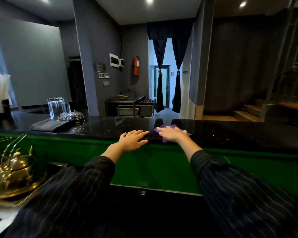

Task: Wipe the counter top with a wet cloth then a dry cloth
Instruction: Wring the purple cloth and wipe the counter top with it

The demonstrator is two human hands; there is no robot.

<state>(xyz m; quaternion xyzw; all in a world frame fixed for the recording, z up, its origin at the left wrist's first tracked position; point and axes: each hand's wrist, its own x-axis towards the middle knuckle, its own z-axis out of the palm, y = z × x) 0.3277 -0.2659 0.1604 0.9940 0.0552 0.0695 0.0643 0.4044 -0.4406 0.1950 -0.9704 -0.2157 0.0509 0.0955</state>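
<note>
Purple cloth (169, 128) lies under the flat, open right hand (173, 134) at the counter top's (110, 127) near edge; left hand (133, 140) rests flat and empty just beside.

Black counter top (213, 133), purple cloth (172, 126), pitcher (58, 108)

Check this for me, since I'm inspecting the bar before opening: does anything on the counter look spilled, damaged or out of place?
Nothing stands out. The black speckled stone counter top shows no spill or damage. The right hand presses a purple cloth flat; the left hand rests bare beside it.
</note>
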